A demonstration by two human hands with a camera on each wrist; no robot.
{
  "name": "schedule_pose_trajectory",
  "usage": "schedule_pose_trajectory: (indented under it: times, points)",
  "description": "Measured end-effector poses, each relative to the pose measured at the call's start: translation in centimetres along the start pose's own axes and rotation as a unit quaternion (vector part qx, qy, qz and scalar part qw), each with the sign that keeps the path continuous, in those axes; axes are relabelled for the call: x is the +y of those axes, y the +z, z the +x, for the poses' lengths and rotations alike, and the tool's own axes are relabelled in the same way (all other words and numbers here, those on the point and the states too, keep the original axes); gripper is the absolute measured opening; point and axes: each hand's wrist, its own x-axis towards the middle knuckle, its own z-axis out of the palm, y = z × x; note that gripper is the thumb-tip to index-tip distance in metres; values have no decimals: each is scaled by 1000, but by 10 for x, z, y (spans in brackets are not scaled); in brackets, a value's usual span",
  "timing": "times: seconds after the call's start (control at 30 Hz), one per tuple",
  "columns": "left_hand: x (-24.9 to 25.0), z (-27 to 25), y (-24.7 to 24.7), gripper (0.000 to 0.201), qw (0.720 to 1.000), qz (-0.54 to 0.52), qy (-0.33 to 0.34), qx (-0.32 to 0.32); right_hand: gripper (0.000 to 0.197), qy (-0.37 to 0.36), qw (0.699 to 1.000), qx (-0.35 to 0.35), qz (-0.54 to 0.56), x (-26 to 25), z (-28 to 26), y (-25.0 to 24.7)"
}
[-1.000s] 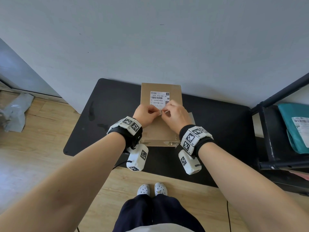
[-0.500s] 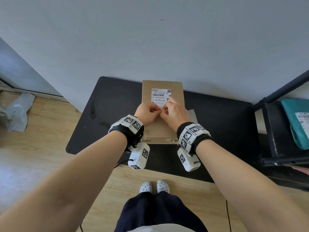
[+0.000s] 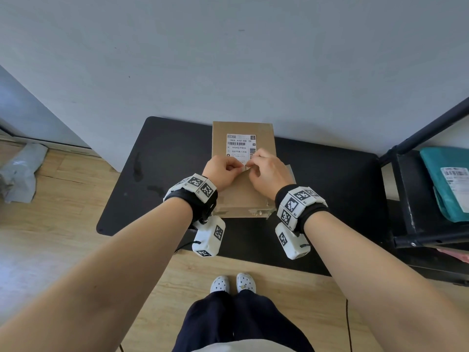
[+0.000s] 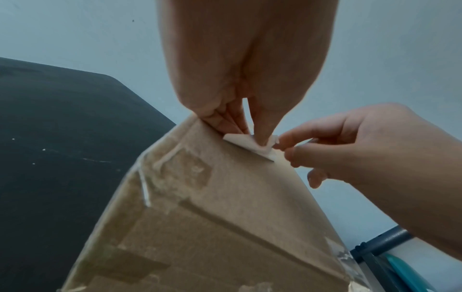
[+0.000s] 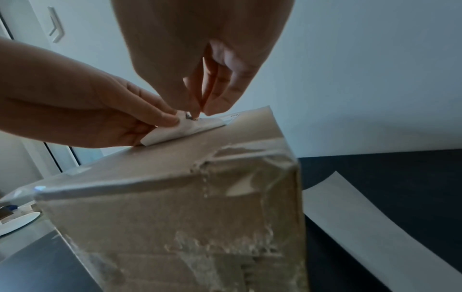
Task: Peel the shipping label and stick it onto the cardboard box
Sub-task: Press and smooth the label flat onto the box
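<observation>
A brown cardboard box [image 3: 243,196] stands on the black table [image 3: 165,161]. The white shipping label [image 3: 239,146] lies on its top face, far part flat, near edge lifted. My left hand [image 3: 228,166] and right hand [image 3: 256,165] meet at that near edge. In the left wrist view, my left hand [image 4: 250,128] holds the raised label [image 4: 240,141] against the box [image 4: 225,217] with its thumb. In the right wrist view, my right hand [image 5: 200,112] pinches the curled label [image 5: 175,130] between thumb and forefinger.
A white backing sheet [image 5: 362,227] lies on the table right of the box. A black metal rack [image 3: 418,199] with a teal parcel [image 3: 449,179] stands at the right. A grey bag [image 3: 22,171] lies on the wooden floor at the left. The wall is close behind the box.
Both hands stay at the label's near edge, with only small finger shifts. The head view has drifted slightly.
</observation>
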Motion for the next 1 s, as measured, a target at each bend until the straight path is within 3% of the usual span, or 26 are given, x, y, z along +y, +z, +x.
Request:
schedule_pose_trajectory:
  times: [0.1,0.37,0.53,0.67,0.8,0.9,1.0]
  points:
    - [0,-2,0,19,1000,5,2,-3,30,-5,1000,7,15,4,-5,3]
    - [0,-6,0,17,997,64,35,-27,15,-21,999,16,-24,12,-13,4]
    - [-3,-15,-1,20,977,179,97,-61,37,-21,998,-51,-42,12,-22,2]
    - [-10,-24,-4,28,953,244,152,-96,45,-62,991,-89,-83,16,-24,5]
    - [-15,-28,-3,31,947,266,162,-85,51,-44,985,-109,-124,26,-25,7]
    - [-21,-28,-5,48,929,325,155,-82,52,-10,986,-115,-121,30,-25,2]
    - [-28,-32,-9,70,920,361,104,-106,53,-6,990,-100,-103,29,-26,0]
